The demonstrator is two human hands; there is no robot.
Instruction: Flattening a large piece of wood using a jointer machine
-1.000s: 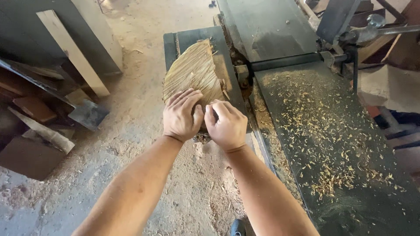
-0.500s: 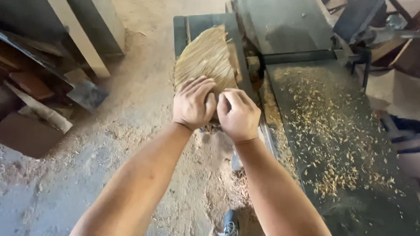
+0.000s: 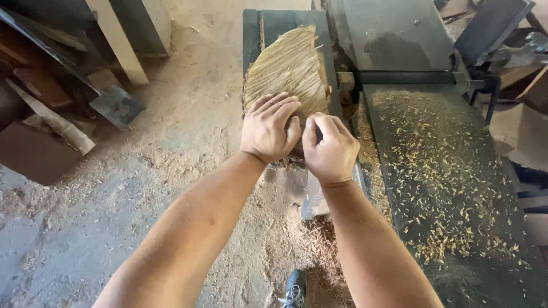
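Both hands on a pale, rough-grooved, roughly oval slab of wood lying flat on the narrow dark metal side table of a woodworking machine. Left hand is laid palm-down on the near end of the slab, fingers spread and flat, pressing rather than grasping. Right hand sits just right of it, fingers curled loosely over the slab's near right edge; can't tell whether they actually grip anything under there. The rest of the slab runs away beyond the fingertips.

Right of the right hand: wide dark machine bed littered with light wood chips. Below the wrists: sawdust-covered floor and a dark shoe.

Judgement: the step looks like pushing the slab forward along the table. The next move calls for even downward pressure, fingers kept on top and clear of the machine gap to the right of the knuckles.
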